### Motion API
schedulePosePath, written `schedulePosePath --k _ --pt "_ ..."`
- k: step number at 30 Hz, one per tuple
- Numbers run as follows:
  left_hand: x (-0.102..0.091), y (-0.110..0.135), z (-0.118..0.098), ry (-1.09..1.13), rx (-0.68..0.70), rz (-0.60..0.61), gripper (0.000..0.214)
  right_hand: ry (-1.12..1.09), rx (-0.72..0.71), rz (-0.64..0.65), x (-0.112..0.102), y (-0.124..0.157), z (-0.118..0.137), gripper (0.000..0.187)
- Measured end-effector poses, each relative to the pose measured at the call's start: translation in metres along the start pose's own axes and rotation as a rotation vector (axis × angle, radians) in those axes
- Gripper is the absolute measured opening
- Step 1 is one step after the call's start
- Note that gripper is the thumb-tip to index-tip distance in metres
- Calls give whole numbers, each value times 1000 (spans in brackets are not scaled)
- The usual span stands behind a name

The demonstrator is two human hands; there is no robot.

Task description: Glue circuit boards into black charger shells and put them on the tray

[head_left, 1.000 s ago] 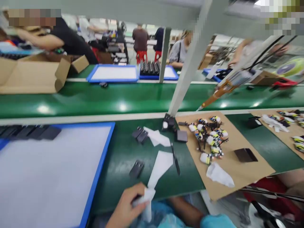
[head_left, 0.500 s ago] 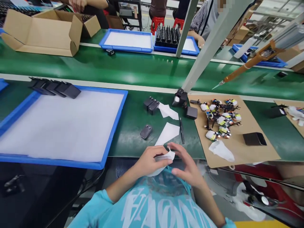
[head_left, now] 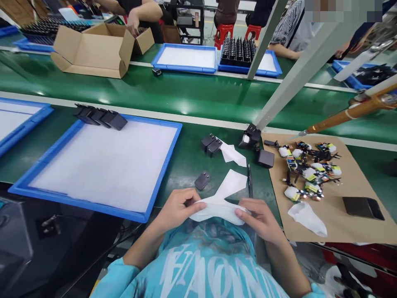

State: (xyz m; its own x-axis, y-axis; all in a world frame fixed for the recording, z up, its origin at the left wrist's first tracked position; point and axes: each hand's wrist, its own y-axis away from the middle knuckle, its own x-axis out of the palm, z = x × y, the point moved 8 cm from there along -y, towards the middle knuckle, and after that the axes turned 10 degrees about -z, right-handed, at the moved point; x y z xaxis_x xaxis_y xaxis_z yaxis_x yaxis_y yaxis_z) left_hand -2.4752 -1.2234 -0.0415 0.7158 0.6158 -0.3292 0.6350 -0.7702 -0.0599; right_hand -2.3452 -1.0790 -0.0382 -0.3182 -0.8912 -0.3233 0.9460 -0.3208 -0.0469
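Both hands hold a thin white wipe (head_left: pixel 217 210), stretched sideways between them at the bench's front edge; whether it is cloth or paper I cannot tell. My left hand (head_left: pixel 177 209) pinches its left end between thumb and fingers. At the other end, my right hand (head_left: pixel 261 218) grips it with the thumb on top. Just beyond lies another white piece (head_left: pixel 232 183), partly hidden behind the wipe. A small black pronged plate (head_left: pixel 202 181) rests near my left fingers. Black tweezers (head_left: pixel 250 182) lie above my right hand.
A blue-rimmed tray (head_left: pixel 146 216) on the left carries black adapter cases (head_left: pixel 102 118). Two black plug housings (head_left: pixel 211 145) stand mid-bench. Brown cardboard (head_left: pixel 279 207) on the right bears several wired circuit assemblies (head_left: pixel 310 171). An orange hanging tool (head_left: pixel 338 118) and a slanted post (head_left: pixel 279 95) rise behind.
My hands have moved apart, and the wipe, bunched in my left hand before, is now spread between both. My right hand has closed on its end. The view has shifted left.
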Motion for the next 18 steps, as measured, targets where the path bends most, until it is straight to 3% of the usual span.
schedulePosePath --k 4,6,9,10,12,15,18 --pt "-13 7 0 102 -36 -9 22 4 2 -12 -8 7 1 32" --pt "-8 9 -11 124 16 30 22 19 -16 35 0 9 4 32" --pt "20 12 -27 97 86 247 76 -3 -82 175 24 12 15 19" --pt "30 13 -29 76 83 318 83 -12 -108 196 29 12 19 16" --pt "46 13 -29 30 60 395 63 8 -132 183 36 9 25 17" --pt "54 11 -27 -43 97 389 14 106 -127 121 37 7 28 17" --pt "54 15 -29 -113 218 388 14 182 -135 82 35 8 29 18"
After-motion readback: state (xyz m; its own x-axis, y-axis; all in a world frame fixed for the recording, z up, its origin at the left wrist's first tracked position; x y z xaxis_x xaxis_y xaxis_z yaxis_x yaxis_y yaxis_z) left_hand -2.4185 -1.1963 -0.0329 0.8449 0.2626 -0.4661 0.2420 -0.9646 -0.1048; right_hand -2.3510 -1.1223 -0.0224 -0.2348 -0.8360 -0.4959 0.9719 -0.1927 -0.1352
